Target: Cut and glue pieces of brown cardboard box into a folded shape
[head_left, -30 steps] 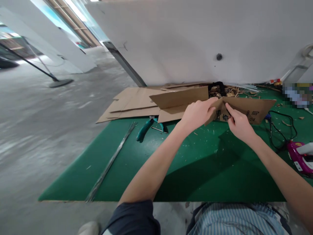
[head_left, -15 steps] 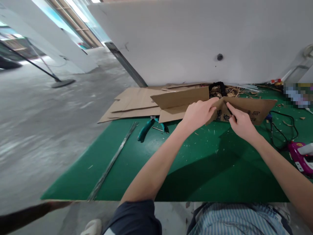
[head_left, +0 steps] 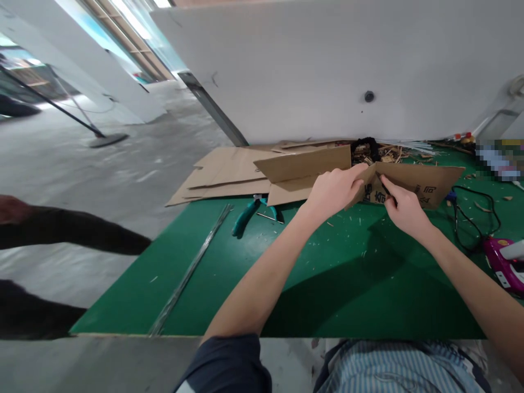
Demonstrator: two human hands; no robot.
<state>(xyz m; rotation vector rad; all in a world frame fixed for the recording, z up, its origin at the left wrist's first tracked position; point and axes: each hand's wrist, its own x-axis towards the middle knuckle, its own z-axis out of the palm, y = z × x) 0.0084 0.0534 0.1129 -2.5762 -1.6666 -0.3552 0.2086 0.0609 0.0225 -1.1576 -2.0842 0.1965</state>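
Note:
A folded piece of brown cardboard (head_left: 438, 177) with black printed characters stands on edge over the green tabletop. My left hand (head_left: 338, 188) is closed on the cardboard near its fold, with the index finger stretched along the top edge. On the other side of the fold, my right hand (head_left: 403, 204) grips a slim dark tool (head_left: 385, 189), its tip against the cardboard; the fingers cover most of it and its exact kind is unclear. Teal-handled pliers (head_left: 245, 215) lie left of my left forearm.
Flat cardboard sheets (head_left: 229, 166) are stacked at the back left. A bundle of thin wires (head_left: 192, 267) lies along the table's left side. At right are a magenta device (head_left: 501, 262) and a black cable (head_left: 497, 210). Another person's dark-clothed limbs (head_left: 82, 226) show beside the table's left edge.
The other person's dark-clothed limbs have moved upward and further into view at the left. My hands, the tool and the cardboard stay nearly where they were; the view has shifted slightly.

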